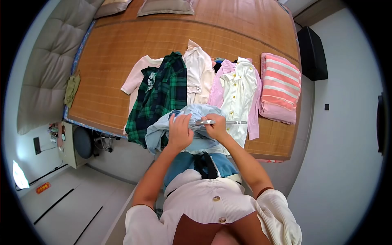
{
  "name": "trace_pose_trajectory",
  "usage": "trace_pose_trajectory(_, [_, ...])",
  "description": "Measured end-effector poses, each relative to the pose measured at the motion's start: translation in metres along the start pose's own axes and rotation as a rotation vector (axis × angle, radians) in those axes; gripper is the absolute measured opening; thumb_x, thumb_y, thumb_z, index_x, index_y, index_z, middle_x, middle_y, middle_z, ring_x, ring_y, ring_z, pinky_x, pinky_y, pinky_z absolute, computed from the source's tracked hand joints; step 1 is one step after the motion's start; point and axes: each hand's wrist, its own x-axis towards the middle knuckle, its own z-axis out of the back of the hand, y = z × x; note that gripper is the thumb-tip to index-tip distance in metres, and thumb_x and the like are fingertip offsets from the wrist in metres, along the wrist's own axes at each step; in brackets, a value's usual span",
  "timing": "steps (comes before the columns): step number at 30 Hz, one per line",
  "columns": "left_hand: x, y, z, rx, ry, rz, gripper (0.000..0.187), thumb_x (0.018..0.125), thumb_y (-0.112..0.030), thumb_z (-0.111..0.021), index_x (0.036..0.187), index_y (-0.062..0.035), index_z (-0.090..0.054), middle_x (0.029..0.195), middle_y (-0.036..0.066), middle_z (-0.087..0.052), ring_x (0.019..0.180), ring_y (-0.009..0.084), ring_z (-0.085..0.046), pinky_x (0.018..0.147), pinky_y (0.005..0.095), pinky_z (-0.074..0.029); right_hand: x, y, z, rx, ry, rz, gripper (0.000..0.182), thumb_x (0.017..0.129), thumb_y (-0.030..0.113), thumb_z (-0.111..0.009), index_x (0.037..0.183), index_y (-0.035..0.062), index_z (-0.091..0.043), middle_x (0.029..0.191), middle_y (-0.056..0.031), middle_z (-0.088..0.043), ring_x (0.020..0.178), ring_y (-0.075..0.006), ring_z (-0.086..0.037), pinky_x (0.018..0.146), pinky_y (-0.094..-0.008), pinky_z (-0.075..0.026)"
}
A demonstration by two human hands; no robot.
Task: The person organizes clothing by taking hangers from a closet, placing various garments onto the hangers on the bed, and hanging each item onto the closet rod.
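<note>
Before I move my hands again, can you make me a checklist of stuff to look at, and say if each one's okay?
1. Right hand gripping the shiny grey bar: ok.
2. Left hand with a firm grip on the light blue garment: cannot tell; the fingers are on it, but its folds hide the hold.
3. Light blue garment smooth: not ok, it's bunched up.
4. Green plaid shirt uncovered: not ok, the blue garment overlaps its lower part.
5. Striped pink cloth neatly folded: ok.
</note>
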Motion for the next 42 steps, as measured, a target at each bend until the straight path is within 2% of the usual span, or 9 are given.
trace_pose_trajectory(5, [0.004, -0.012, -0.023, -0.012, 0.18, 0.008, 0.036, 0.082, -0.01, -0.054, 0.117, -0.0002, -0.055, 0.105, 0.017, -0.056, 0.099, 0.0357, -0.053, 0.088, 0.0487, -0.039, 0.005, 0.019, -0.011, 0.149, -0.04, -0.082, 0.018, 0.079, 0.019, -0.072, 0.085, 0.0072, -0.06, 0.061, -0.0126, -0.057, 0.053, -0.0308, -0.058, 0.051, -0.0392, -0.044])
trace_pose_trajectory(6, [0.007, -0.015, -0.024, 0.0, 0.113, -0.027, 0.031, 0.084, -0.011, -0.053, 0.112, 0.0004, -0.056, 0.105, 0.019, -0.058, 0.099, 0.0377, -0.054, 0.084, 0.0512, -0.04, 0.006, 0.018, -0.008, 0.146, 0.05, -0.15, 0.025, 0.078, 0.019, -0.073, 0.092, 0.0062, -0.058, 0.07, -0.0132, -0.058, 0.064, -0.0305, -0.06, 0.057, -0.0382, -0.046])
trace_pose_trajectory(9, [0.014, -0.016, -0.019, -0.02, 0.056, 0.018, 0.027, 0.081, -0.011, -0.057, 0.104, 0.0021, -0.059, 0.101, 0.02, -0.06, 0.1, 0.0387, -0.055, 0.085, 0.0496, -0.044, 0.016, 0.02, -0.001, 0.084, -0.034, 0.072, 0.029, 0.077, 0.021, -0.074, 0.095, 0.0044, -0.058, 0.089, -0.0151, -0.06, 0.083, -0.0327, -0.059, 0.072, -0.0402, -0.046])
trace_pose_trajectory(10, [0.017, -0.009, -0.019, -0.064, 0.167, 0.179, 0.027, 0.08, -0.011, -0.057, 0.103, 0.0022, -0.06, 0.102, 0.023, -0.061, 0.102, 0.0419, -0.056, 0.086, 0.0508, -0.046, 0.018, 0.024, 0.003, -0.004, -0.123, 0.179, 0.031, 0.077, 0.02, -0.073, 0.1, 0.0034, -0.059, 0.104, -0.0156, -0.057, 0.096, -0.0344, -0.053, 0.083, -0.0427, -0.041])
trace_pose_trajectory(14, [0.017, 0.007, -0.018, -0.016, -0.133, 0.17, 0.03, 0.076, -0.011, -0.058, 0.103, 0.0027, -0.059, 0.102, 0.021, -0.06, 0.098, 0.0409, -0.057, 0.088, 0.0481, -0.047, 0.008, 0.019, 0.014, -0.149, -0.258, 0.135, 0.028, 0.079, 0.016, -0.07, 0.103, 0.0046, -0.061, 0.103, -0.0141, -0.057, 0.095, -0.0331, -0.054, 0.081, -0.0418, -0.041])
trace_pose_trajectory(23, [0.018, 0.011, -0.017, -0.131, -0.129, 0.217, 0.034, 0.084, -0.027, -0.069, 0.102, -0.0006, -0.056, 0.098, 0.016, -0.058, 0.095, 0.0373, -0.058, 0.08, 0.0454, -0.047, -0.01, 0.011, -0.002, -0.159, -0.212, 0.106, 0.025, 0.076, 0.008, -0.066, 0.1, 0.005, -0.063, 0.1, -0.0138, -0.06, 0.092, -0.0333, -0.057, 0.078, -0.0429, -0.043])
trace_pose_trajectory(32, [0.025, 0.009, -0.008, -0.151, -0.168, 0.324, 0.035, 0.09, -0.033, -0.063, 0.091, 0.0018, -0.064, 0.093, 0.018, -0.062, 0.089, 0.0386, -0.059, 0.079, 0.0458, -0.046, -0.018, 0.008, -0.015, -0.193, -0.049, 0.067, 0.022, 0.075, 0.009, -0.065, 0.096, 0.0047, -0.064, 0.095, -0.0119, -0.063, 0.089, -0.0313, -0.059, 0.078, -0.042, -0.045])
trace_pose_trajectory(36, [0.022, 0.015, -0.005, -0.167, -0.28, 0.353, 0.035, 0.091, -0.032, -0.063, 0.085, 0.0018, -0.064, 0.084, 0.02, -0.063, 0.084, 0.039, -0.059, 0.076, 0.0456, -0.046, -0.032, -0.019, -0.02, -0.352, 0.143, -0.047, 0.022, 0.073, 0.012, -0.063, 0.094, 0.0055, -0.065, 0.091, -0.0102, -0.064, 0.087, -0.0313, -0.058, 0.077, -0.0414, -0.046])
trace_pose_trajectory(42, [0.012, 0.034, 0.008, -0.118, -0.381, 0.346, 0.028, 0.09, -0.026, -0.064, 0.077, -0.0003, -0.06, 0.079, 0.016, -0.063, 0.074, 0.0373, -0.061, 0.067, 0.0436, -0.047, -0.03, -0.04, 0.008, -0.469, 0.201, -0.06, 0.025, 0.071, 0.011, -0.063, 0.096, 0.0089, -0.064, 0.099, -0.0052, -0.062, 0.087, -0.0281, -0.058, 0.072, -0.0418, -0.046])
